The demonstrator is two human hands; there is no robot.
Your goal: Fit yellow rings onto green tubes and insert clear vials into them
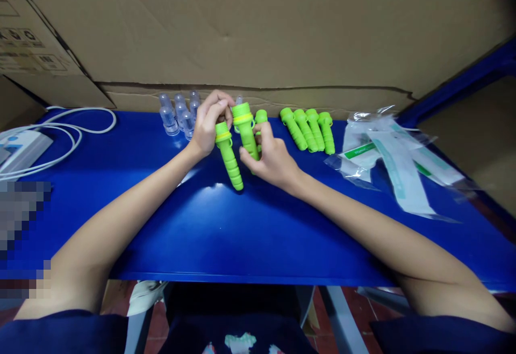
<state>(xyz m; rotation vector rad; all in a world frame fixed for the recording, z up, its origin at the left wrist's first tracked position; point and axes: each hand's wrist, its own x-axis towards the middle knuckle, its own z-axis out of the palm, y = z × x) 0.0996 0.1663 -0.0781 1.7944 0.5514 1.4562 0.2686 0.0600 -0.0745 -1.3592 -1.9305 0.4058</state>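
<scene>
My right hand [274,158] is wrapped round a bright green ribbed flashlight [245,128] with a yellow ring, its head tilted up and away from me. At the left of that head, my left hand [210,120] has its thumb and fingers pinched together; whatever is between them is hidden. Just below the left fingers is a second green flashlight [229,158], slanting toward me. Part of another green flashlight [261,117] shows behind my right hand. Several clear plastic bottle-shaped pieces [169,120] stand left of my left hand.
Several green flashlights [310,131] lie in a row on the blue table [250,236]. Clear-and-white plastic packets [397,166] are piled at the right. A white cable [76,123] loops by a white box [28,152] at the left. Cardboard [258,31] walls the back.
</scene>
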